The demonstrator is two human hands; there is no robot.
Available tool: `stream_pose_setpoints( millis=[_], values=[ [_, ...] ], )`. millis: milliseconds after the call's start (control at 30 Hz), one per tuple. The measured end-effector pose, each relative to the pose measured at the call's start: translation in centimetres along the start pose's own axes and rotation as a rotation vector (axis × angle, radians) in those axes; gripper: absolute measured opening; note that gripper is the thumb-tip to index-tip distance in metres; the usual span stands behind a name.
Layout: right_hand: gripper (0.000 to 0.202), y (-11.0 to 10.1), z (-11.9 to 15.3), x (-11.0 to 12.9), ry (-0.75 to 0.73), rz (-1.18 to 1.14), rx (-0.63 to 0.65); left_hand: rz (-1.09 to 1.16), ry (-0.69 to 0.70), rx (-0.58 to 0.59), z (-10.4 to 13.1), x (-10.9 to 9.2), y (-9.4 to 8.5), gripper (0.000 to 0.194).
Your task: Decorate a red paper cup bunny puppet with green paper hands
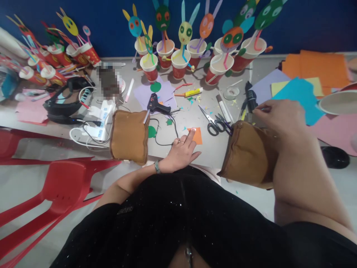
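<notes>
My left hand lies at the table's near edge, one finger stretched onto a small orange paper square. Its other fingers are loosely spread. To the right, my right hand hovers beyond a brown cushion, its thumb and fingertips pinched together. Whatever is between them I cannot make out. Just past those fingertips lies a black marker. Between the hands are scissors with black handles and a white marker. A black glue gun rests left of the orange square.
Paper cups with paper animal faces stand along the back. Another brown cushion overhangs the left edge, beside a white power strip with cords. Coloured paper sheets cover the right. A red chair stands at lower left.
</notes>
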State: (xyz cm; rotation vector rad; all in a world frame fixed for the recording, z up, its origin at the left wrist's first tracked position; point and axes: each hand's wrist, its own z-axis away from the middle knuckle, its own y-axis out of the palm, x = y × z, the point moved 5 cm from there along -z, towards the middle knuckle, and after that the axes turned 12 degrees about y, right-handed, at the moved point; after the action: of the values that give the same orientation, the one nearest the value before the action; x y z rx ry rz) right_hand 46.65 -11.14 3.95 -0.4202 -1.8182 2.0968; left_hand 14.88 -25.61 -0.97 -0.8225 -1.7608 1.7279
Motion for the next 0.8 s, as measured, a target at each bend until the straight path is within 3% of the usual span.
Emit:
stream_pose_setpoints(
  millis=[200,367,433,533,800],
  values=[
    [0.033,-0.3,0.3,2.8,-0.242,0.125,0.047,0.002,0.004,0.004,0.0,0.0,-0.1,0.049],
    [0.02,0.6,0.3,5.3,-0.466,0.261,0.079,-0.006,0.014,-0.013,0.1,-0.1,-0.4,0.046],
    [0.023,0.9,0.2,6.0,-0.554,0.249,0.108,-0.008,0.016,-0.01,0.1,-0.1,-0.4,0.045],
    [0.03,0.8,-0.2,6.1,-0.638,0.253,0.158,-0.007,0.02,0.002,0.1,-0.1,-0.3,0.043],
    [0.036,0.3,0.1,4.8,-0.961,0.401,0.022,-0.022,0.036,0.018,0.2,-0.2,-0.6,0.043]
  ],
)
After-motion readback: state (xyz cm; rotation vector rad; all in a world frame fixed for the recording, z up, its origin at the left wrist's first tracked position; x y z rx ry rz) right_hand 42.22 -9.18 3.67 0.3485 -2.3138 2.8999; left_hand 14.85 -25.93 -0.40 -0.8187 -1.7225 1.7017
